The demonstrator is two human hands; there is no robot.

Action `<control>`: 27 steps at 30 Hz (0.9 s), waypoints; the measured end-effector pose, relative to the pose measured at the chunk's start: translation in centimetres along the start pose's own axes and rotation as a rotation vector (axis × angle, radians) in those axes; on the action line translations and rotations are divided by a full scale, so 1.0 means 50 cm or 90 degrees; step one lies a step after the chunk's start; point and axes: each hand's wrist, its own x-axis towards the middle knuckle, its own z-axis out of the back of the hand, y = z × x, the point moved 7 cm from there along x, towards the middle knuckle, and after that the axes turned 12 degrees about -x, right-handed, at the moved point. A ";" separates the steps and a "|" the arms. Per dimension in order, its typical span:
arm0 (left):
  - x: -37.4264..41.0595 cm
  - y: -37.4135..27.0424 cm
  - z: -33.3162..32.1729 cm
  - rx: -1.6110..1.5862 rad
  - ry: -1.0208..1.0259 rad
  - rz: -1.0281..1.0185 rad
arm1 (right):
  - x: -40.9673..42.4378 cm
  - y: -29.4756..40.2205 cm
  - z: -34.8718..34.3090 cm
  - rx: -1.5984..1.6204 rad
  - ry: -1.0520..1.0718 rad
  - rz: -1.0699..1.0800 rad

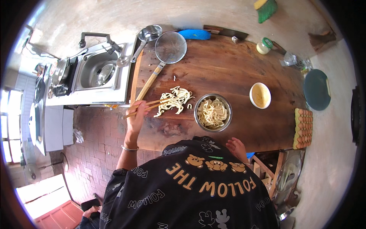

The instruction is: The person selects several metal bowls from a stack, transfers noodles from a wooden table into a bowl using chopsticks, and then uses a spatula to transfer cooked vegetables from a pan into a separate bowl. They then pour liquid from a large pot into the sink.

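My left hand grips a pair of wooden chopsticks. Their tips reach into a loose heap of pale noodles lying directly on the wooden table. To the right of that heap, a round stainless steel bowl holds more noodles. Close to the table's front edge is my right hand, empty, with its fingers slightly apart; my shirt hides part of it. A white bowl with an orange-yellow residue inside stands farther right.
A wire skimmer and a steel ladle lie at the back left. Beyond the table's left edge is a sink. On the right are a green-lidded jar, a dark round board and an egg tray. Another person's hand shows lower left.
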 end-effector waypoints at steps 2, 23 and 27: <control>-0.026 0.068 0.122 -0.056 -0.116 -0.057 | 0.004 -0.004 0.005 -0.013 0.002 -0.007; 0.072 0.015 -0.103 0.234 0.049 -0.245 | 0.004 -0.013 0.022 -0.029 -0.033 -0.016; 0.118 0.099 -0.109 0.169 0.062 -0.150 | 0.000 -0.008 -0.009 -0.038 -0.011 -0.012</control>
